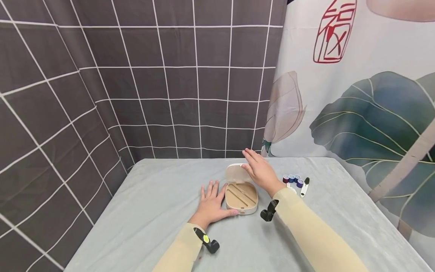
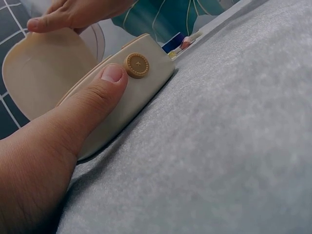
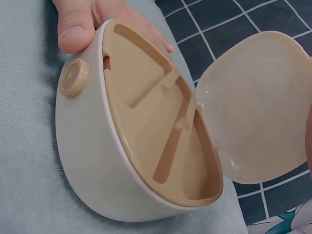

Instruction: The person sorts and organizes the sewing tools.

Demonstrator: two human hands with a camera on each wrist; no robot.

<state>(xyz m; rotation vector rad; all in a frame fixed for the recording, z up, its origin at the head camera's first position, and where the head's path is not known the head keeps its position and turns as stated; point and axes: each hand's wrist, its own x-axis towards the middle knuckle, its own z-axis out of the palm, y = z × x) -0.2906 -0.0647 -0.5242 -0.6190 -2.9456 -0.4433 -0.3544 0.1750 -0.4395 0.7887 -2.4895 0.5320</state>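
A white storage box with a beige divided insert rests on the cloth, its translucent lid raised at the back. A round beige button sits on its front wall. My left hand is spread against the box's left side, and its thumb presses the front wall beside the button. The right hand touches the lid's right edge with straight fingers. In the right wrist view, only a sliver of that hand shows at the right border. No loose items are visible in the insert's compartments.
Several small thread spools in red and blue lie right of the box. Beside them is a slim white tool with a black end. A pale cloth covers the table; gridded and floral curtains hang behind.
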